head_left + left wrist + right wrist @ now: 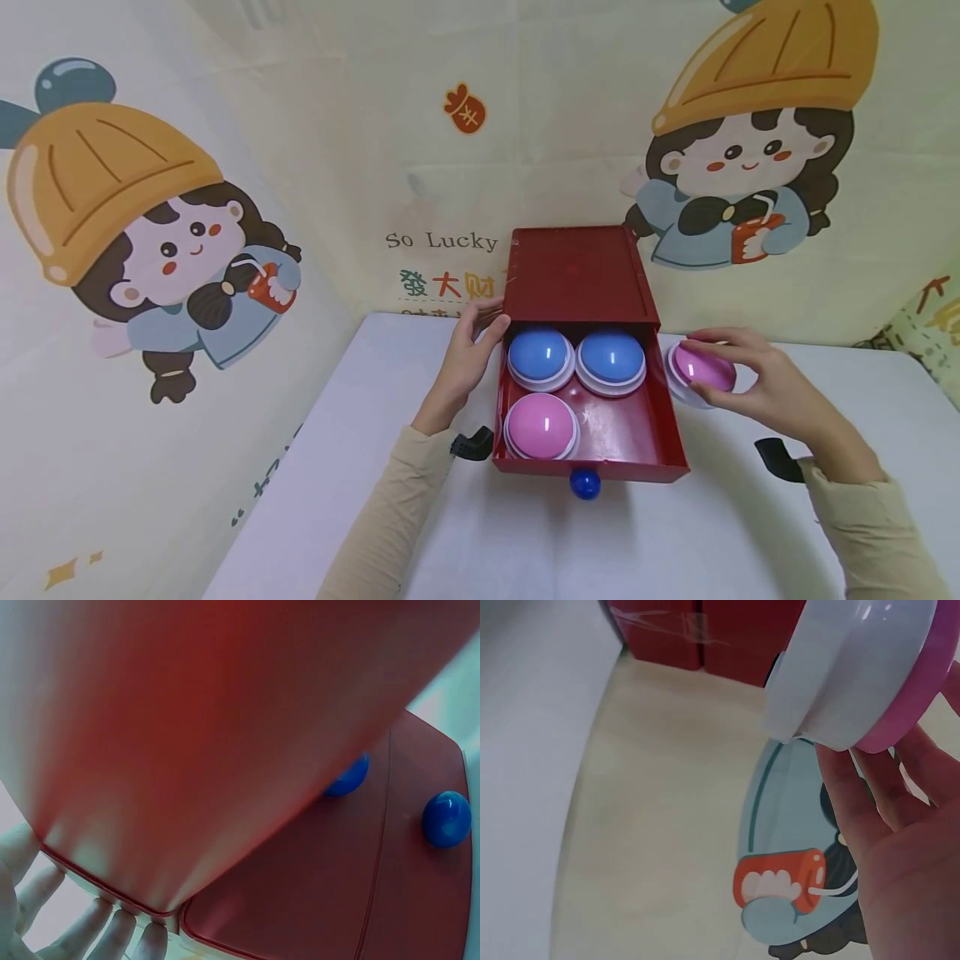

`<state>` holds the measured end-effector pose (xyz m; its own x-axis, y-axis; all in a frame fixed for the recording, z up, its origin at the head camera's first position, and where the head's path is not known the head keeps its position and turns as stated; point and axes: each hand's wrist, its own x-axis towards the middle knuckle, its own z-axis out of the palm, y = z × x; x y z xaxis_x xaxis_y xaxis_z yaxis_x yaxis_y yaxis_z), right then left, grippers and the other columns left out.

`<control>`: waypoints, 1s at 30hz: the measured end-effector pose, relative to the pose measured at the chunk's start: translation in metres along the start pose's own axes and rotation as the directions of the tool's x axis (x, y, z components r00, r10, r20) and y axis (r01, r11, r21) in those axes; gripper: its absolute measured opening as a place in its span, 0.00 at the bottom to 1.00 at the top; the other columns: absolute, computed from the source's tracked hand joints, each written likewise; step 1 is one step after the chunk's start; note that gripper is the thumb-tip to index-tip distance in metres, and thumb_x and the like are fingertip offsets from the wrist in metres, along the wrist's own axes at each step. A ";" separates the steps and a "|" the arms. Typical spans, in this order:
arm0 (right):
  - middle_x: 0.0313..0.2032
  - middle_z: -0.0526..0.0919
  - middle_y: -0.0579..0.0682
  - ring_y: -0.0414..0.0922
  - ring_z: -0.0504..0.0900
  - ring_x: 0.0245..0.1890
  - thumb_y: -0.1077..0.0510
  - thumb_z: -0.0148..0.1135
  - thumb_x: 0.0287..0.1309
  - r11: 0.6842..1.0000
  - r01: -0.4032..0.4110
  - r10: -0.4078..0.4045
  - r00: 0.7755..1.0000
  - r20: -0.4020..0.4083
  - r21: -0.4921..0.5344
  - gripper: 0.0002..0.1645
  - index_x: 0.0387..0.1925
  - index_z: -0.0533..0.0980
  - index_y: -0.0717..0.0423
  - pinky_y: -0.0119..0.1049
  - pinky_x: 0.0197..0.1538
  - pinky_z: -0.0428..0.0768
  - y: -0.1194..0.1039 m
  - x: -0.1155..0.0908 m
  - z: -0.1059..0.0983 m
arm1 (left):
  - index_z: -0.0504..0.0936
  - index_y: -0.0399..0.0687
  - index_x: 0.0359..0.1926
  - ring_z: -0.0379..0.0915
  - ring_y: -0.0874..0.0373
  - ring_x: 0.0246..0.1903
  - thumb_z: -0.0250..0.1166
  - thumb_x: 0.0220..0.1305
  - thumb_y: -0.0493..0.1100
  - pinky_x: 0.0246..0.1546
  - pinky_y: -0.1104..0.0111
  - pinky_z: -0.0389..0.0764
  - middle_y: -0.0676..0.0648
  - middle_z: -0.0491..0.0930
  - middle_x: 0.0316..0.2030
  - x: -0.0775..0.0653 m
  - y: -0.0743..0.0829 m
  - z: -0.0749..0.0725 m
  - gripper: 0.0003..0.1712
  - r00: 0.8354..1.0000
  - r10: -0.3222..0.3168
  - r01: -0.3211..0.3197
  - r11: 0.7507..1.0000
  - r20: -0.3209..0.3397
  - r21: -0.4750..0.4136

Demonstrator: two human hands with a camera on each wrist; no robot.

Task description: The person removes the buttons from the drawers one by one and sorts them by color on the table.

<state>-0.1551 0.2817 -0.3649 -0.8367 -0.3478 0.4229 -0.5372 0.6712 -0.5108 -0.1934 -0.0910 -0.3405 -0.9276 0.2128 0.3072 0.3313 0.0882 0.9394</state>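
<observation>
At the red box's (581, 275) three o'clock, just beside its wall, the right hand (780, 387) grasps a pink-topped button (703, 367) between thumb and fingers. At nine o'clock, the left hand (467, 354) rests loosely extended fingers on the box's side, enclosing nothing. The pulled-out drawer (618, 429) holds a blue-topped button (538, 357) at ten o'clock, another blue-topped one (612, 358) at one and a second pink-topped one (540, 426) at eight; a blue knob (585, 483) sits at six
</observation>
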 end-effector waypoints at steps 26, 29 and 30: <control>0.55 0.67 0.60 0.60 0.63 0.53 0.57 0.74 0.41 0.985 -0.151 0.138 0.981 0.138 0.087 0.37 0.56 0.72 0.56 0.40 0.29 0.82 0.029 -0.006 0.028 | 0.70 0.49 0.58 0.65 0.56 0.58 0.59 0.64 0.47 0.54 0.63 0.72 0.49 0.71 0.55 0.008 -0.026 -0.004 0.22 0.999 0.010 -0.012 0.998 -0.034 -0.062; 0.56 0.66 0.60 0.61 0.63 0.53 0.56 0.74 0.41 0.982 -0.168 0.154 0.978 0.141 0.089 0.37 0.56 0.72 0.56 0.41 0.30 0.82 0.032 -0.007 0.031 | 0.71 0.55 0.57 0.66 0.59 0.57 0.60 0.62 0.51 0.53 0.64 0.73 0.53 0.72 0.54 0.011 -0.036 -0.004 0.22 0.999 0.016 -0.018 0.998 -0.047 -0.053; 0.56 0.66 0.60 0.61 0.63 0.53 0.56 0.74 0.41 0.981 -0.171 0.158 0.977 0.141 0.089 0.37 0.56 0.72 0.56 0.41 0.30 0.82 0.033 -0.007 0.032 | 0.72 0.55 0.56 0.66 0.60 0.56 0.60 0.62 0.52 0.53 0.64 0.73 0.54 0.72 0.54 0.011 -0.038 -0.003 0.22 0.998 0.022 -0.024 0.998 -0.051 -0.050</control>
<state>-0.1705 0.2848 -0.4085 -0.9175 -0.3266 0.2270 -0.3933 0.6599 -0.6402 -0.2167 -0.0953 -0.3718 -0.9277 0.1648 0.3349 0.3447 0.0344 0.9381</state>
